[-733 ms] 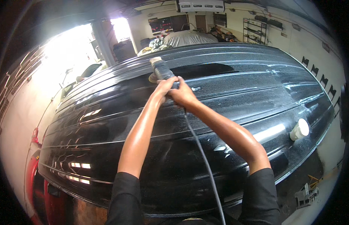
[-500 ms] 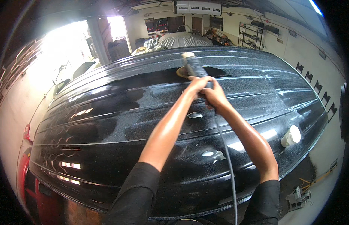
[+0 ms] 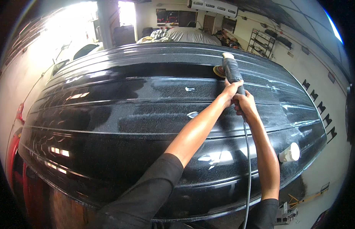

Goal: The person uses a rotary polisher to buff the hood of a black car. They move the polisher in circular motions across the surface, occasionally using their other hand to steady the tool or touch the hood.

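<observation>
Both arms stretch far out over a large glossy black ribbed hull [image 3: 82, 145]. A dark corded polisher [image 3: 232, 70] is in my two hands, its yellowish round pad [image 3: 218, 71] against the hull's far part. My left hand [image 3: 231, 91] is closed around the body of the tool. Just behind it, my right hand [image 3: 245, 104] wraps the rear of the handle, where the cord [image 3: 249, 164] leaves and hangs toward me. White dabs of paste [image 3: 193, 114] lie on the hull left of my hands. Part of the pad is hidden by the tool.
A white tub [image 3: 290, 152] rests on the hull at the right. A covered vehicle [image 3: 192, 36] stands beyond the far edge, with a metal shelf [image 3: 260, 42] by the right wall. Red equipment [image 3: 12, 152] is at the left, a yellow-framed stand [image 3: 299, 200] at the lower right.
Both hands have slid the polisher to the right along the far part of the hull. The spot where it was now shows dark and shiny. The whole view has tilted slightly.
</observation>
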Action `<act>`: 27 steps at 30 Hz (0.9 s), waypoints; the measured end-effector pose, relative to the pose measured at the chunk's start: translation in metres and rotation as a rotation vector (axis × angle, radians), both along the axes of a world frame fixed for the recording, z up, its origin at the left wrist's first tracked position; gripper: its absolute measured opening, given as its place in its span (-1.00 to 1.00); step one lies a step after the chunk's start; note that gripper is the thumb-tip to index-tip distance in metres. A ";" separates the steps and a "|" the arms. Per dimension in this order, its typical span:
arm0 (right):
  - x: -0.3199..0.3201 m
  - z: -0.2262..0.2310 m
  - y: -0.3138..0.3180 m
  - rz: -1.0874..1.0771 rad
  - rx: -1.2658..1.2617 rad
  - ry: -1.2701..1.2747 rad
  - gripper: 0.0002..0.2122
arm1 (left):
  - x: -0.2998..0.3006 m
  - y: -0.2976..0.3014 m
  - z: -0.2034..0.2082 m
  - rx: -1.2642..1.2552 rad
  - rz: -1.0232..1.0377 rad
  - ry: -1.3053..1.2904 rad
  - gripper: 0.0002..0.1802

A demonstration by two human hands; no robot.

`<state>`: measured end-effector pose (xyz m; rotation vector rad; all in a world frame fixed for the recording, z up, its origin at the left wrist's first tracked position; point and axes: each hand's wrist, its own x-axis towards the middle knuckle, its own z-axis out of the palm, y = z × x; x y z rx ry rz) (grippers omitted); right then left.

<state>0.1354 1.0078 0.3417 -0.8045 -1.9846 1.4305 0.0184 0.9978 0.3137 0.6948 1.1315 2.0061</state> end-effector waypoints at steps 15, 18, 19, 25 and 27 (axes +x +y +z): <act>-0.044 -0.006 -0.074 0.149 -0.059 -0.014 -0.85 | -0.045 -0.071 -0.013 -0.131 0.279 0.037 0.11; -0.057 -0.006 -0.091 0.189 -0.017 -0.040 -0.84 | -0.054 -0.098 -0.008 -0.175 0.345 0.025 0.10; -0.061 -0.005 -0.096 0.194 0.008 -0.054 -0.83 | -0.056 -0.107 -0.007 -0.175 0.362 0.025 0.09; -0.111 -0.001 -0.170 0.315 -0.011 -0.113 -0.79 | -0.138 -0.170 -0.031 -0.169 0.479 0.130 0.18; -0.139 -0.004 -0.199 0.350 0.042 -0.106 -0.77 | -0.180 -0.205 -0.038 -0.143 0.516 0.160 0.19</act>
